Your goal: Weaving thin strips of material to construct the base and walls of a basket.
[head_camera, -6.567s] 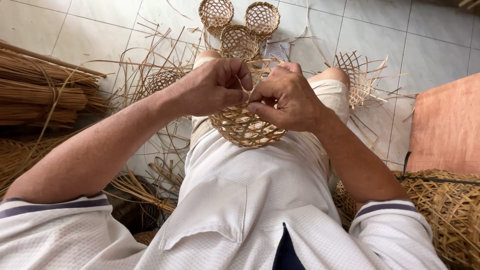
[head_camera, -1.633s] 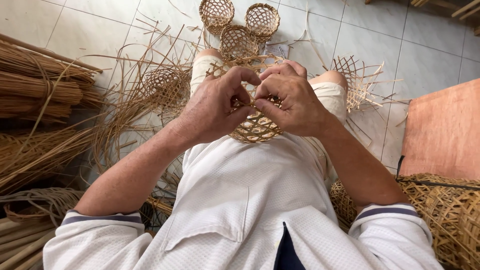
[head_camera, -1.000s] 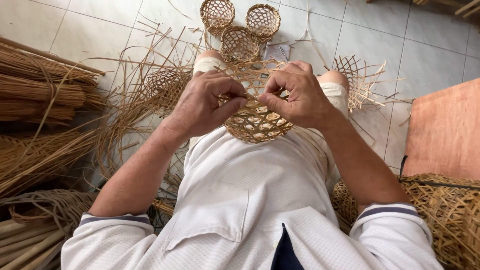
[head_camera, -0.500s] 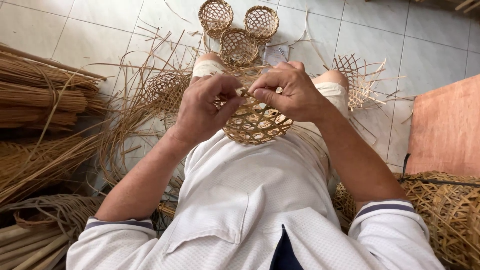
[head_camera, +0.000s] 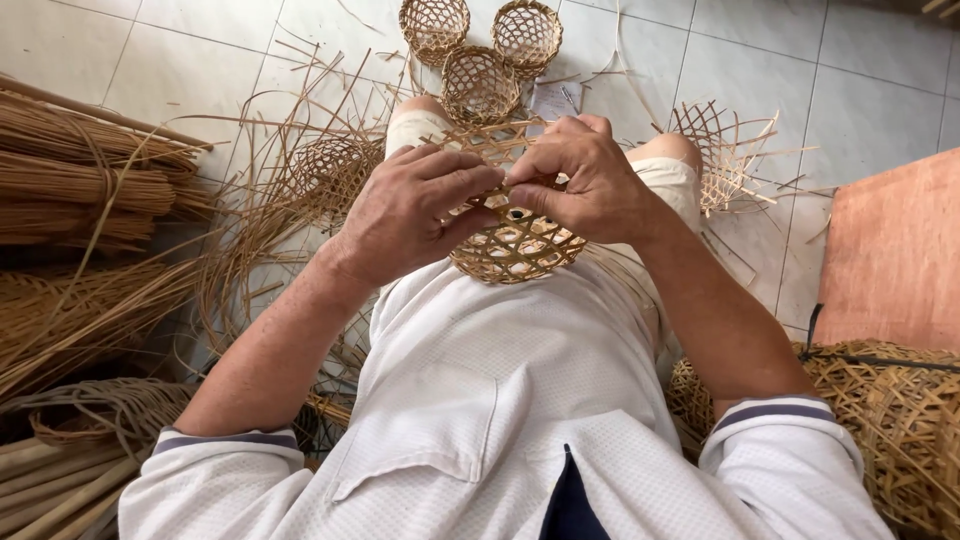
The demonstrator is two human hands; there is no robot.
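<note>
A small open-weave bamboo basket (head_camera: 515, 250) rests in my lap, loose strip ends sticking up from its rim. My left hand (head_camera: 410, 215) grips its left side, fingers curled over the rim. My right hand (head_camera: 590, 180) holds the right side and pinches a thin strip at the rim between thumb and fingers. The two hands meet over the middle of the basket and hide its opening.
Three finished small baskets (head_camera: 480, 45) stand on the tiled floor ahead. Half-woven pieces lie left (head_camera: 330, 170) and right (head_camera: 725, 150) of my knees. Bundles of bamboo strips (head_camera: 85, 180) are stacked at left. A large woven basket (head_camera: 890, 420) and an orange mat (head_camera: 895, 250) sit at right.
The basket has been turned a little in my lap and both hands have shifted along its rim. My left arm has drawn in closer to my body.
</note>
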